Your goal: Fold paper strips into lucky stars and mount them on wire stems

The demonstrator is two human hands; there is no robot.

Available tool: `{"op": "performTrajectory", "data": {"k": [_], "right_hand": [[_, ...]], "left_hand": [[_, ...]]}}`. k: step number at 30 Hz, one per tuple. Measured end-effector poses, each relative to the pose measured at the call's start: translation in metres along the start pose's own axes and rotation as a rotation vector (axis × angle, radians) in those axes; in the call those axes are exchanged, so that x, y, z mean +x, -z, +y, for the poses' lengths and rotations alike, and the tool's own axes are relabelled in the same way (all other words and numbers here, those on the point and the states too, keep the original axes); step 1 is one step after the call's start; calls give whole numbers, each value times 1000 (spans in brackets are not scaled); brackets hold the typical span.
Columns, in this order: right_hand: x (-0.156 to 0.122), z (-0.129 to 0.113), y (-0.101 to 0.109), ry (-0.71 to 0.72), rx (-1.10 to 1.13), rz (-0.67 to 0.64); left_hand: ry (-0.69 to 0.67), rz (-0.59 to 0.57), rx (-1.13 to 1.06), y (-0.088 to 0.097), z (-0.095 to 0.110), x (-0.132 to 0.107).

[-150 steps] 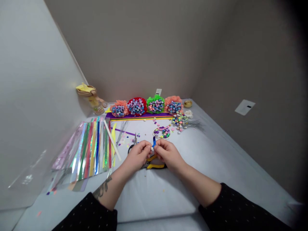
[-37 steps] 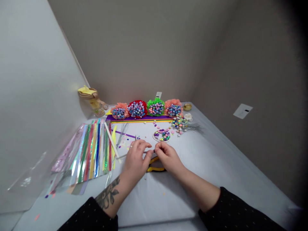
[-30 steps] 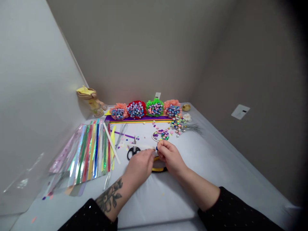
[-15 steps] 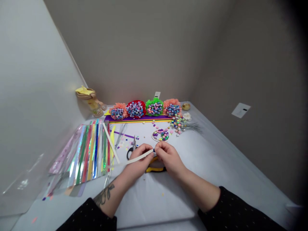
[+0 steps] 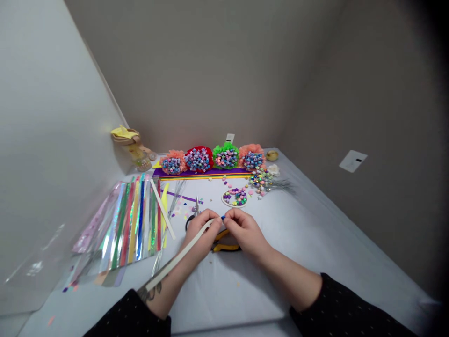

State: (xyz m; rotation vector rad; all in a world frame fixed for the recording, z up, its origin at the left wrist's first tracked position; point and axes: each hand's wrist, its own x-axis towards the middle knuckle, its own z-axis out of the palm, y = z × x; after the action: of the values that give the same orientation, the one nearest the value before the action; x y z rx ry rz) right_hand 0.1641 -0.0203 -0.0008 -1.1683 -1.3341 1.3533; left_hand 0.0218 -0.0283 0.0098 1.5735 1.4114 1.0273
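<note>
A long cream paper strip (image 5: 178, 255) runs from between my fingertips down over my left wrist. My left hand (image 5: 199, 232) pinches it near its upper end. My right hand (image 5: 244, 231) meets that end, fingers closed on the strip beside a tiny blue piece (image 5: 222, 217), which is mostly hidden. Under my hands lie yellow-handled pliers (image 5: 226, 247), and black-handled scissors (image 5: 192, 220) sit just beyond my left hand.
Shiny striped foil sheets (image 5: 135, 222) lie to the left. A round hoop of paper stars (image 5: 234, 198) sits ahead, with loose stars and wire stems (image 5: 280, 186) beyond. Several star bunches on tissue (image 5: 206, 159) line the back, by grey walls.
The strip's free end has swung from pointing left to pointing down toward me across my left wrist. My hands have moved slightly closer to me.
</note>
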Motion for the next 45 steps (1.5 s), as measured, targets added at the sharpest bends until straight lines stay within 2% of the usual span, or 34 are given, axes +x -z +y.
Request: {"op": "performTrajectory", "data": {"k": [12, 19, 25, 30, 37, 45], "right_hand": [[0, 0, -1, -10, 30, 7], [1, 2, 2, 35, -36, 21], [2, 1, 6, 45, 0, 19], [2, 2, 6, 59, -32, -4], [1, 0, 6, 70, -67, 13], [3, -4, 11, 27, 6, -44]], "left_hand": [[-17, -5, 7, 0, 1, -1], [-46, -73, 48, 1, 3, -2], [-91, -196, -45, 4, 6, 0], [6, -196, -125, 1, -1, 1], [-34, -245, -199, 1, -6, 4], [50, -286, -224, 9, -3, 7]]}}
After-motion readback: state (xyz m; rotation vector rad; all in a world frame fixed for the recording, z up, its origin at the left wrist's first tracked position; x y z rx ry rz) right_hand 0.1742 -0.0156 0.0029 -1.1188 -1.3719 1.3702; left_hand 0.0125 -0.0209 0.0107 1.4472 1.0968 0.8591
